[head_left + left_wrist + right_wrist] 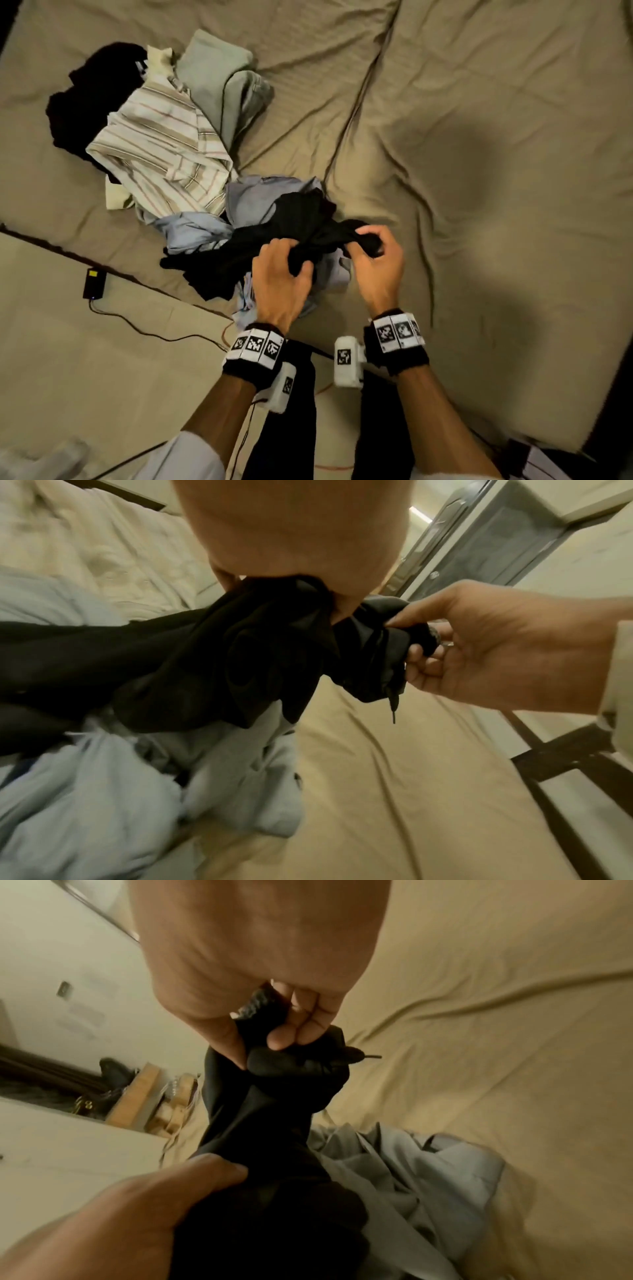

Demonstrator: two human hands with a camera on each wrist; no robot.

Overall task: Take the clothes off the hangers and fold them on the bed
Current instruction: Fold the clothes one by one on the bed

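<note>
At six o'clock on bed [479, 137]: black garment [274, 246] bunched between left hand [279, 281] and right hand [375, 265], fingers clenched, stretching toward nine o'clock.

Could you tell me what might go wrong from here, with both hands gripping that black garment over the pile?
1. The black garment, bunched in the left hand and right hand, lies on the blue shirt; lifting may drag it along.
2. A drawstring dangles and may snag.
</note>
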